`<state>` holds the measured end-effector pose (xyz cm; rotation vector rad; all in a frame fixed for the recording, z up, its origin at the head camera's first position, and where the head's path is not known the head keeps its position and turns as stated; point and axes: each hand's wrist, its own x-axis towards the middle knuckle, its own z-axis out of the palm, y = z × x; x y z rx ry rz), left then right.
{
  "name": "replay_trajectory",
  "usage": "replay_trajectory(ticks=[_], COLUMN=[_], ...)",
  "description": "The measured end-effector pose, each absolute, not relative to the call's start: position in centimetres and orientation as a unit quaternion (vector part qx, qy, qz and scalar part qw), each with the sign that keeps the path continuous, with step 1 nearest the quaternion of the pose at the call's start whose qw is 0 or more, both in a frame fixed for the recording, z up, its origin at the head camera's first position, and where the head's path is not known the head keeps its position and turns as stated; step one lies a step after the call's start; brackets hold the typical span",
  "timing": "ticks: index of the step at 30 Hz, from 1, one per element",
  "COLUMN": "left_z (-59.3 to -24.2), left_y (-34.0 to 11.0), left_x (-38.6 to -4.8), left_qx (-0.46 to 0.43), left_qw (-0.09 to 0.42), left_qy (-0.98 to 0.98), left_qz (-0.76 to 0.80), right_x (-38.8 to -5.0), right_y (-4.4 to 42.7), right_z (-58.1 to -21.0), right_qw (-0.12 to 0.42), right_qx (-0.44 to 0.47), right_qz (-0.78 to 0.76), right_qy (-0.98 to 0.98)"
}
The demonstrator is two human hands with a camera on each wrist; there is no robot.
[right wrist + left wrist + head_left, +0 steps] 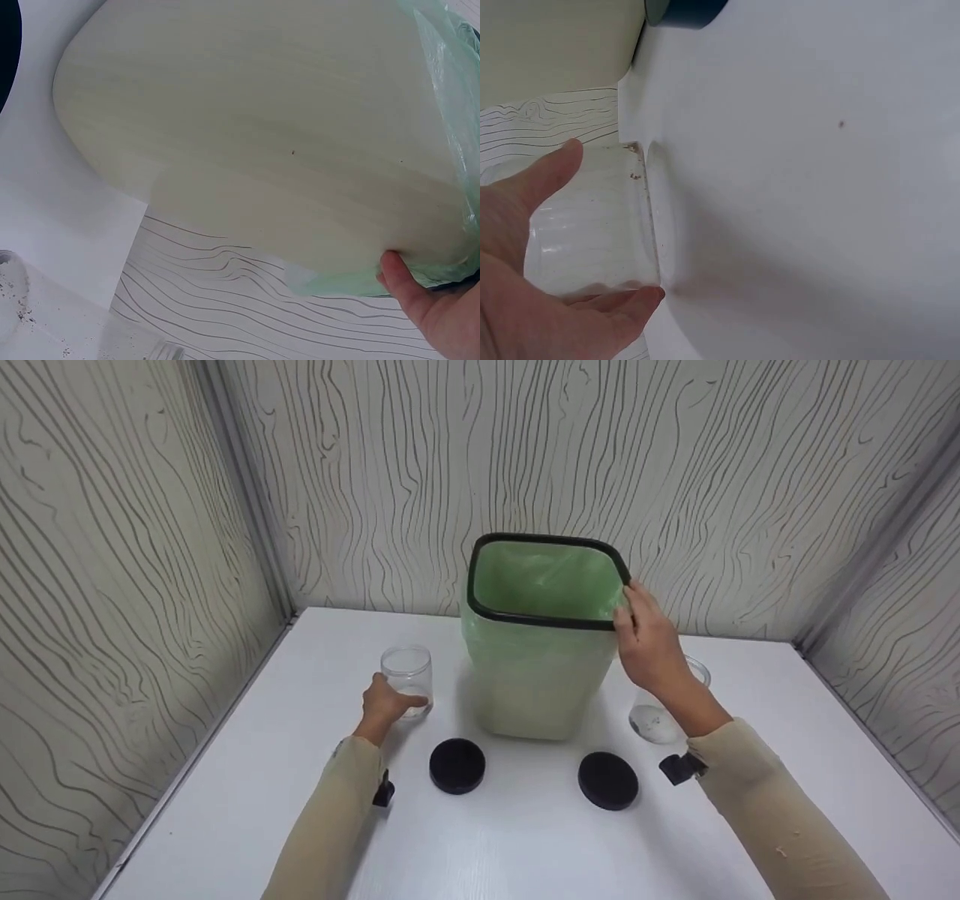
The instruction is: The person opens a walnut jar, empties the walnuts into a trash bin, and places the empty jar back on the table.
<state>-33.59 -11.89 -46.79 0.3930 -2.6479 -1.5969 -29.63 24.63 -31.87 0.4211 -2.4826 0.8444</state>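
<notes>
A bin (536,682) lined with a thin green bag (544,574) stands on the white table, its black rim (551,540) at the top. My right hand (651,641) grips that rim at the right side; in the right wrist view the thumb (405,281) lies against the bin's outer wall (247,112). To the left of the bin, my left hand (386,703) holds a clear lidless jar (409,664) around its lower part. In the left wrist view, thumb and fingers lie on opposite sides of the jar (592,225), whose base edge has brown specks.
Behind my right forearm stands a second clear jar (652,720), dark specks at its bottom. Two black round lids (457,766) lie in front of the bin, the other lid (608,781) farther right. Patterned wall panels (360,495) enclose the white table (487,855) at back and sides.
</notes>
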Motion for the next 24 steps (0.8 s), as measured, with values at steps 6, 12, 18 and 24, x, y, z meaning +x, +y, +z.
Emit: replay_trajectory(ticks=[6,12,18,24], left_z=[-47.28,-47.34,-47.21,-47.17], left_y=[-12.37,-12.76,-12.72,-12.66], left_x=[-33.71,-33.68,-33.65,-33.59], left_qx=[0.131,0.137,0.134,0.123], left_qw=[0.027,0.022,0.027,0.038], left_qy=[-0.846,-0.848,-0.851,-0.851], left_qz=[-0.516,-0.511,-0.507,-0.509], right_x=[-29.61,-29.49,-29.38,-29.37], right_y=[24.40,24.18,24.09,24.16], right_z=[-31.78,-31.75,-31.49,-31.30], right_qw=[0.236,0.235,0.232,0.226], right_qx=[0.156,0.160,0.159,0.156], right_qz=[0.314,0.308,0.308,0.311], right_qy=[-0.907,-0.908,-0.909,-0.910])
